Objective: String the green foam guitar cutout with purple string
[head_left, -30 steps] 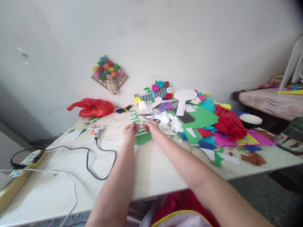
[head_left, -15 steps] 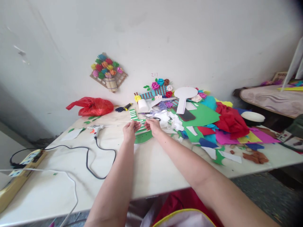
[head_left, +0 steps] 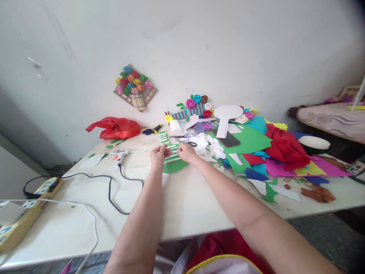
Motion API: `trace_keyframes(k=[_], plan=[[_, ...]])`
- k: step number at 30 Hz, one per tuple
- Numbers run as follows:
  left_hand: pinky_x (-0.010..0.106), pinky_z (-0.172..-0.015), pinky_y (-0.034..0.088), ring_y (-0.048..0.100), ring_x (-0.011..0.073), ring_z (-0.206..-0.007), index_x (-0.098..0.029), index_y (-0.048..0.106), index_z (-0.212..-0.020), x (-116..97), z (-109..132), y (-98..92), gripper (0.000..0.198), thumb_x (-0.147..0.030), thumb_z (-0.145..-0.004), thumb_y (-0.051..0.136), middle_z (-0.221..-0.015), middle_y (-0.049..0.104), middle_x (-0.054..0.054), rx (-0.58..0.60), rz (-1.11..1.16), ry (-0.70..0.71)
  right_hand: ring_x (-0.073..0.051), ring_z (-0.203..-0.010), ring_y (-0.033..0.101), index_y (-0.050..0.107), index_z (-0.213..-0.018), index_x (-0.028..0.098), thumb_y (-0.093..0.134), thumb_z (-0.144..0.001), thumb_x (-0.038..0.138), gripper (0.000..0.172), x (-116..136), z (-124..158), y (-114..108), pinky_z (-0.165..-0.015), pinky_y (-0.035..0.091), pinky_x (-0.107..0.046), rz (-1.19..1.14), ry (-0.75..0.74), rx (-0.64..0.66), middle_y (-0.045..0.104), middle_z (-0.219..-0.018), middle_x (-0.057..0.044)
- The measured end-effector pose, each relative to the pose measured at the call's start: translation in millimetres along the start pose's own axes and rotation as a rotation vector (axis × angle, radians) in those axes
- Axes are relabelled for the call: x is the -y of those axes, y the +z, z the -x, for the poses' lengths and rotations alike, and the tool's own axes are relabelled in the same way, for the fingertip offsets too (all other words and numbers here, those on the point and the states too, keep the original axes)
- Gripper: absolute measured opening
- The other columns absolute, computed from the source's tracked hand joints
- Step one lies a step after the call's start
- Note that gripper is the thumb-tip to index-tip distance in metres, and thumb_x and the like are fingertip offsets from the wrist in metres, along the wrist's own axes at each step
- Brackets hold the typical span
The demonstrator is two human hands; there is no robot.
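Note:
A green piece with a rounded end and a narrow handle-like end (head_left: 176, 166) lies on the table under my hands, with white strips across it. My left hand (head_left: 160, 155) is over its left edge, thumb and fingers pinched together. Close by, over the right edge, my right hand (head_left: 186, 153) is closed with its fingers curled in. Whatever the fingertips hold is too small to make out; it may be a thin white strip. Scissors (head_left: 191, 144) with dark handles lie just beyond my right hand, partly over white scraps (head_left: 212, 146).
A glue gun (head_left: 119, 156) with a black cord lies left, near a power strip (head_left: 42, 199). Behind are a red plastic bag (head_left: 121, 128), pliers (head_left: 152, 130) and a white roll (head_left: 175, 126). Rightward lie a white cutout (head_left: 228, 111), a phone (head_left: 230, 140) and coloured sheets (head_left: 253, 139).
The view has turned slightly left, so everything sits further right. My hands remain over the striped green piece, the right one more tightly curled, with more of the stripes showing between them.

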State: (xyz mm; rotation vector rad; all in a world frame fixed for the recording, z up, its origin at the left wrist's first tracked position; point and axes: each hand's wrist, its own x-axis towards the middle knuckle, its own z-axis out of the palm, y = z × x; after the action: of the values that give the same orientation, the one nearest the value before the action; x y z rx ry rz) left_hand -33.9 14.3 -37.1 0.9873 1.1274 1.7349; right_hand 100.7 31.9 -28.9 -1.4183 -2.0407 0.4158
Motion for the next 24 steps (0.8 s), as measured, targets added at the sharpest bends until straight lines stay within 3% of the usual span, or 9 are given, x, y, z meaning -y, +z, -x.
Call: trace_keyframes(k=[3, 7, 12, 24], plan=[[0.023, -0.047, 0.047, 0.057, 0.0123, -0.046, -0.010, 0.062, -0.070, 0, 0, 1.1, 0.032, -0.041, -0.064, 0.066, -0.052, 0.060, 0.004, 0.018, -0.019, -0.003, -0.023, -0.087, 0.061, 0.065, -0.084, 0.013, 0.039, -0.079, 0.024, 0.029, 4, 2, -8, -0.072, 0.043, -0.029, 0.293, -0.125, 0.057, 0.067, -0.090, -0.013], [0.023, -0.046, 0.046, 0.054, 0.0106, -0.043, -0.009, 0.063, -0.072, 0, 1, 2.3, 0.035, -0.043, -0.064, 0.066, -0.055, 0.061, 0.004, 0.051, -0.038, 0.012, -0.025, -0.089, 0.061, 0.065, -0.093, 0.013, 0.037, -0.080, 0.024, 0.033, 9, 4, -16, -0.071, 0.043, -0.031, 0.435, -0.213, 0.209, 0.066, -0.096, -0.014], [0.024, -0.047, 0.047, 0.053, 0.0087, -0.044, -0.009, 0.064, -0.075, -2, 3, 2.6, 0.036, -0.044, -0.064, 0.066, -0.069, 0.065, 0.006, 0.077, -0.030, 0.057, -0.026, -0.090, 0.061, 0.065, -0.095, 0.013, 0.037, -0.079, 0.023, 0.034, 8, 4, -16, -0.071, 0.044, -0.033, 0.488, -0.255, 0.257, 0.066, -0.098, -0.015], [0.022, -0.045, 0.039, 0.048, 0.0065, -0.042, -0.010, 0.065, -0.076, -2, 6, 3.1, 0.036, -0.045, -0.065, 0.065, -0.077, 0.067, 0.008, 0.124, 0.001, 0.105, -0.028, -0.094, 0.060, 0.066, -0.094, 0.011, 0.040, -0.080, 0.021, 0.031, 19, 10, -24, -0.076, 0.044, -0.036, 0.505, -0.302, 0.292, 0.065, -0.098, -0.018]])
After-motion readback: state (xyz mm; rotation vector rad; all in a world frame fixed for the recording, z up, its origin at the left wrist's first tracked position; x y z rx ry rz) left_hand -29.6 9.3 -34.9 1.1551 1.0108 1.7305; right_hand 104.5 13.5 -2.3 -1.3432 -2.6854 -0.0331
